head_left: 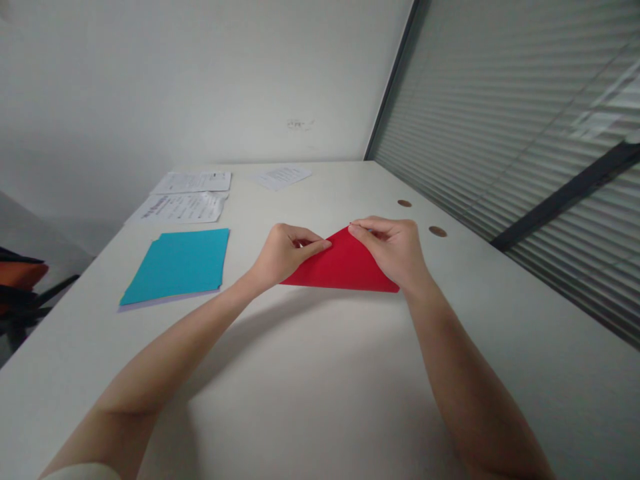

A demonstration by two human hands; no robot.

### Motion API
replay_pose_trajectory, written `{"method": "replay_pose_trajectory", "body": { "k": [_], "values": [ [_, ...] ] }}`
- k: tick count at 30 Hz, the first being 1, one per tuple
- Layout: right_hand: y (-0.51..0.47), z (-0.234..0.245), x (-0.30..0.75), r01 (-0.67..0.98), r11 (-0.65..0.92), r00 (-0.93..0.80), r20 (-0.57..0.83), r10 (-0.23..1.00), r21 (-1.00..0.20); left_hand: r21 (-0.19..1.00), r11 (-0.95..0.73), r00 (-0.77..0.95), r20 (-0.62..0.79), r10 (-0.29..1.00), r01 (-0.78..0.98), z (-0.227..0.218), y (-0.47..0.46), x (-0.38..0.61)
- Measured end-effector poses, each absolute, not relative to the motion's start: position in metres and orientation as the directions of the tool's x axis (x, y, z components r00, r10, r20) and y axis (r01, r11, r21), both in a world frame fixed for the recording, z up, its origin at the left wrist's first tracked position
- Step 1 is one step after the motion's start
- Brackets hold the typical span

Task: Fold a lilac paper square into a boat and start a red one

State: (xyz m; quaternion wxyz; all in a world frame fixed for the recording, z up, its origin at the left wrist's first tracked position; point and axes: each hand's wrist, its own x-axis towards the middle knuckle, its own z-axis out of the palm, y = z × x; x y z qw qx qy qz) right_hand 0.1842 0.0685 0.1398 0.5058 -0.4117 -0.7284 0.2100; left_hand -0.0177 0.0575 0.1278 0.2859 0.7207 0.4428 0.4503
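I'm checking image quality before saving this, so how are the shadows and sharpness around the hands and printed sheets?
Head view: soft shadows darken the table below the left forearm and red paper; left hand and right hand show clear outlines. Same head view, farther back: the white sheets look too soft to read.

The left hand (286, 255) and right hand (393, 248) pinch a triangular red paper (345, 265) above the counter (320, 387); blue sheets (180, 263) lie near its left edge, printed pages (187, 209) toward its far-left corner.
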Motion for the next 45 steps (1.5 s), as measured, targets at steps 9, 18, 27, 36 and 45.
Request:
{"method": "replay_pose_trajectory", "body": {
  "k": [9, 18, 27, 36, 45],
  "values": [
    [0.1, 0.132, 0.221, 0.266, 0.537, 0.281, 0.597, 0.751, -0.801, 0.882, -0.416, 0.141, 0.393, 0.908, 0.222, 0.131, 0.069, -0.044],
    [0.111, 0.125, 0.23, 0.144, 0.556, 0.34, 0.568, 0.749, -0.819, 0.868, -0.494, -0.148, 0.482, 0.864, -0.057, 0.13, 0.064, -0.03],
    [0.112, 0.124, 0.228, 0.173, 0.548, 0.363, 0.571, 0.737, -0.818, 0.862, -0.491, -0.24, 0.453, 0.859, -0.13, 0.126, 0.064, -0.027],
    [0.113, 0.121, 0.233, 0.165, 0.515, 0.38, 0.536, 0.754, -0.841, 0.859, -0.49, -0.276, 0.44, 0.855, -0.148, 0.124, 0.066, -0.025],
    [0.119, 0.113, 0.233, 0.257, 0.432, 0.392, 0.502, 0.771, -0.864, 0.876, -0.479, -0.296, 0.444, 0.846, -0.056, 0.108, 0.077, -0.022]
  ]
}}
